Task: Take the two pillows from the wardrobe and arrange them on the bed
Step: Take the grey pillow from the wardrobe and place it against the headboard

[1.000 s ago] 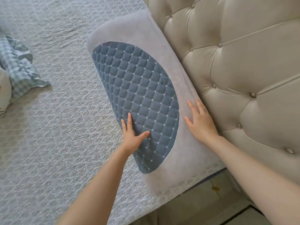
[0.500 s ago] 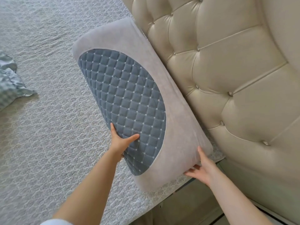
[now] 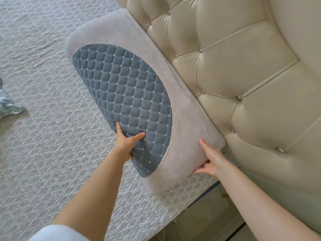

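- Grey plush covers the pillow (image 3: pixel 184 122), and a blue quilted oval panel (image 3: pixel 125 101) with pale dots at the stitch crossings fills most of its upper face.
- You hold the pillow at the head of the bed, with its long back edge against the headboard (image 3: pixel 243 75) and its near end towards you.
- Its near end looks raised a little off the bedspread (image 3: pixel 52 136), though you cannot tell for sure how much of the underside rests on it.
- Your left hand (image 3: pixel 126 141) grips the pillow's left edge near the bottom of the blue panel: the thumb lies flat on top of the quilting and the fingers curl under the edge, out of sight.
- Your right hand (image 3: pixel 211 160) grips the pillow's near end on the grey part: one finger stretches up along the plush, while the others tuck under the lower edge.
- A pale grey bedspread with a lacy woven pattern covers the bed all around the pillow.
- Cream, glossy and button-tufted, the headboard rises just behind the pillow and touches it.
- A bit of blue-and-white checked cloth (image 3: pixel 8 105) lies on the bedspread at the far left, well apart from the pillow.
- A strip of pale floor (image 3: pixel 208 223) shows past the bed's corner, below your right forearm.
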The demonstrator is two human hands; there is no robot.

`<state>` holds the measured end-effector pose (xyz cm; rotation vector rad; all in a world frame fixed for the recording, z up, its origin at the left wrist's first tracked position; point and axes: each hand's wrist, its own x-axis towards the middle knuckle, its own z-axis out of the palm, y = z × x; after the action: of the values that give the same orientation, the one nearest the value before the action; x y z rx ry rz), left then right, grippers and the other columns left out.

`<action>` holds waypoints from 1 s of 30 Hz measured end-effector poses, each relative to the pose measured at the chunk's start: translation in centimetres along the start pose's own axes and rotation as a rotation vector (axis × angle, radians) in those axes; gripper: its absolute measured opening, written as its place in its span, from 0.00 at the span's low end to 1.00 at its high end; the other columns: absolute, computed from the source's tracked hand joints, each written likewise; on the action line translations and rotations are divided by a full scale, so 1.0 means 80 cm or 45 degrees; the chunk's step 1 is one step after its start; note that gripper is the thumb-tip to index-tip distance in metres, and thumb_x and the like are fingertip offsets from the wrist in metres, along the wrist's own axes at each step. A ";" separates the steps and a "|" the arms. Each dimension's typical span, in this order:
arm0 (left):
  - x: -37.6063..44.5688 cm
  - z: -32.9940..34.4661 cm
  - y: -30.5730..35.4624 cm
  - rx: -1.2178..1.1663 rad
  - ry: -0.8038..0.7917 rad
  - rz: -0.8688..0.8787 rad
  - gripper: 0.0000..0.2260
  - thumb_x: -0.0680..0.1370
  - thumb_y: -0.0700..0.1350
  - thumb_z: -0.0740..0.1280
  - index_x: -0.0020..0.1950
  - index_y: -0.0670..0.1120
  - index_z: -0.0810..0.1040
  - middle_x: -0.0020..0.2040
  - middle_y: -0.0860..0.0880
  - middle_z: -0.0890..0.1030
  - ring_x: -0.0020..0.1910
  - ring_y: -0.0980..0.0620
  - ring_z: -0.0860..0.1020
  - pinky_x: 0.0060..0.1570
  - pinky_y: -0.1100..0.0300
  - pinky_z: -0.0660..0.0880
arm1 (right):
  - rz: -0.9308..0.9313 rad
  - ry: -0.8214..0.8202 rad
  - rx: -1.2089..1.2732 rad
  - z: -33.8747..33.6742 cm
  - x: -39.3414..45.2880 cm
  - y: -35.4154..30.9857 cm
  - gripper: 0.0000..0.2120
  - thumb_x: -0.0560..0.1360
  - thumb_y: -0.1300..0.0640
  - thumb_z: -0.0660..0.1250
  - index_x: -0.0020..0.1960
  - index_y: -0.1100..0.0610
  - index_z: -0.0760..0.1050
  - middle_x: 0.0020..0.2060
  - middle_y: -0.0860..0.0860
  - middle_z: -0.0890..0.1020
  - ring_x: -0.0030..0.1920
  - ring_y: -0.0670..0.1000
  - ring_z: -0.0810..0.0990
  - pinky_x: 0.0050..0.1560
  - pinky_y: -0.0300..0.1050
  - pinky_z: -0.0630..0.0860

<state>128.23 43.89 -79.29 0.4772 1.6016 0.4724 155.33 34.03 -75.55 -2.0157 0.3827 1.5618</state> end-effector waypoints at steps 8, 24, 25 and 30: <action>-0.004 0.020 0.004 0.242 0.228 0.071 0.55 0.68 0.44 0.80 0.81 0.56 0.42 0.80 0.46 0.58 0.76 0.40 0.61 0.68 0.32 0.65 | 0.092 0.088 -0.122 0.018 0.001 -0.012 0.37 0.73 0.40 0.68 0.76 0.52 0.57 0.75 0.59 0.61 0.71 0.68 0.64 0.54 0.77 0.71; -0.174 0.009 -0.032 0.615 0.019 0.406 0.18 0.80 0.40 0.65 0.71 0.44 0.74 0.64 0.47 0.80 0.59 0.50 0.79 0.45 0.60 0.80 | -0.312 -0.108 -0.559 -0.002 -0.130 0.055 0.21 0.81 0.56 0.60 0.72 0.61 0.64 0.67 0.60 0.72 0.62 0.59 0.74 0.62 0.57 0.71; -0.196 0.007 -0.036 0.551 0.069 0.431 0.16 0.80 0.40 0.64 0.69 0.44 0.76 0.61 0.47 0.82 0.56 0.51 0.80 0.43 0.63 0.78 | -0.391 -0.120 -0.652 -0.003 -0.144 0.061 0.21 0.80 0.56 0.60 0.72 0.60 0.65 0.65 0.60 0.73 0.61 0.59 0.75 0.62 0.56 0.72; -0.316 -0.022 -0.081 0.375 0.319 0.488 0.12 0.79 0.42 0.66 0.61 0.46 0.82 0.51 0.50 0.85 0.51 0.55 0.82 0.53 0.60 0.76 | -0.810 -0.215 -1.022 -0.009 -0.217 0.099 0.21 0.80 0.56 0.60 0.72 0.58 0.65 0.63 0.55 0.74 0.55 0.52 0.73 0.52 0.46 0.72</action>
<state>128.21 24.28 -62.03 0.9911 1.8376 0.6037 146.77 25.34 -60.91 -2.1790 -1.0105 1.5474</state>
